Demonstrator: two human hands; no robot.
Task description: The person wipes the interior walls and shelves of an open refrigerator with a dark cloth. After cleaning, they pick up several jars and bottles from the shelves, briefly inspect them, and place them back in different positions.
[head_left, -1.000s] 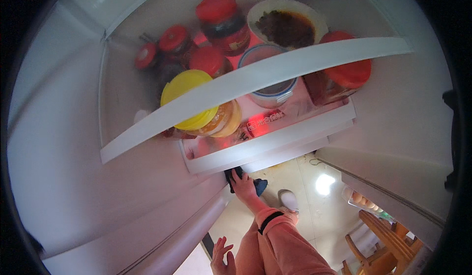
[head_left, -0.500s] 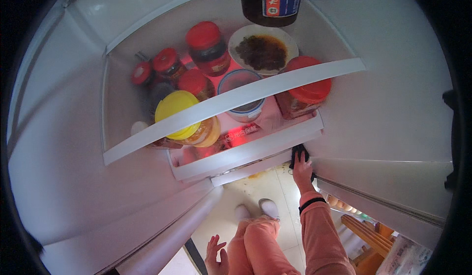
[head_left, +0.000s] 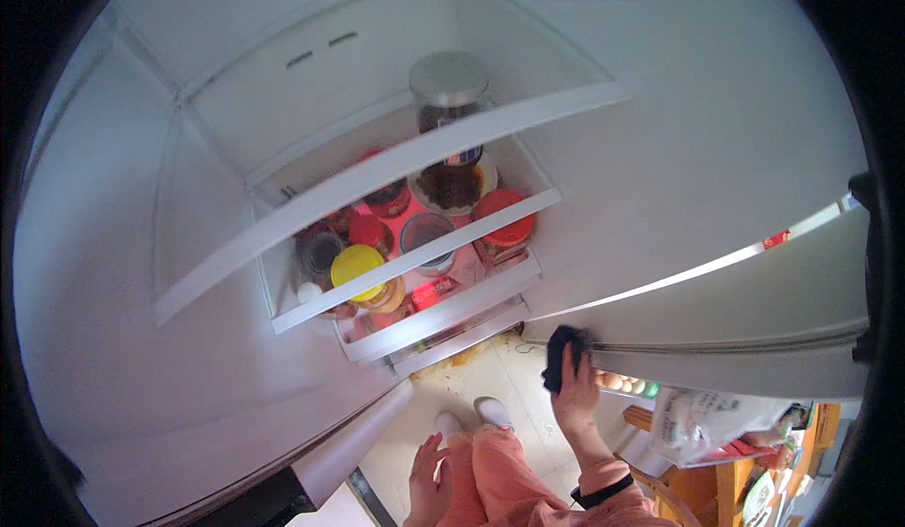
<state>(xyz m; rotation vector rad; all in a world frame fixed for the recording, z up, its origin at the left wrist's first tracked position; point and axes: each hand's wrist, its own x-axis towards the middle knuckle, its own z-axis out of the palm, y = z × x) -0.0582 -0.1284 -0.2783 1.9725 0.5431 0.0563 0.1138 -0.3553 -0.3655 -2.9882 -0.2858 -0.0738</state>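
My right hand grips a crumpled black cloth, beside the inner edge of the right fridge door. Low in front of my legs, my left hand hangs with its fingers apart and nothing in it. The open fridge has a white-edged upper shelf. On and below it stand a jar with a silvery lid, a plate of dark food, a red-lidded container, a yellow-lidded jar and a clear round container. The shelf edges partly cover several of these.
Brownish stains mark the tiled floor under the fridge. At right, eggs sit in the door, near a white plastic bag and wooden furniture. The left door stands open too.
My right hand has drawn the black cloth back from the fridge's lower right corner toward the right door's edge. The view has shifted, showing more upper shelf and the things behind the right door.
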